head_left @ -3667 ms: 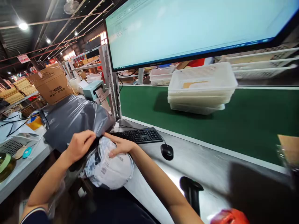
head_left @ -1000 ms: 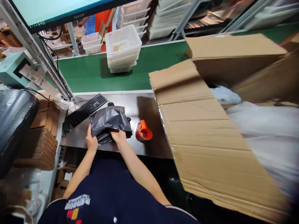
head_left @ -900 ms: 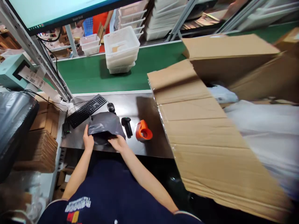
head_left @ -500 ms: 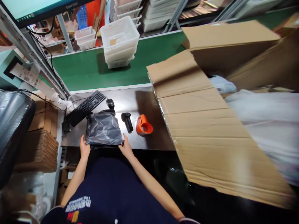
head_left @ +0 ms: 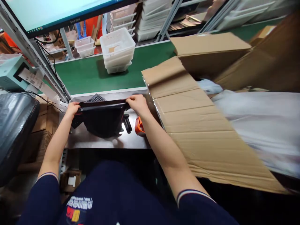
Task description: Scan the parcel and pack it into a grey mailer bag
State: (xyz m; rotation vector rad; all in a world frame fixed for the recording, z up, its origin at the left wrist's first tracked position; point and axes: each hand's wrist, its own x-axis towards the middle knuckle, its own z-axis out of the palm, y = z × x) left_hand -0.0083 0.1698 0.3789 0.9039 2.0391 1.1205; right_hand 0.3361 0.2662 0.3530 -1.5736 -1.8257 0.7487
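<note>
A black plastic mailer bag hangs stretched between my hands above the metal worktop. My left hand pinches its upper left corner, and my right hand grips the upper right corner. Behind the bag, the keyboard is mostly covered. A black barcode scanner lies just right of the bag. Partly hidden by my right forearm is an orange tape dispenser. What the bag contains, if anything, cannot be seen.
A large open cardboard box with white wrapped goods stands at the right. White baskets are stacked on the green surface. A monitor hangs above, and a label printer is at left.
Both hands have risen away from my body and spread wider, lifting the bag off the worktop by its top corners. Its dark underside now faces me.
</note>
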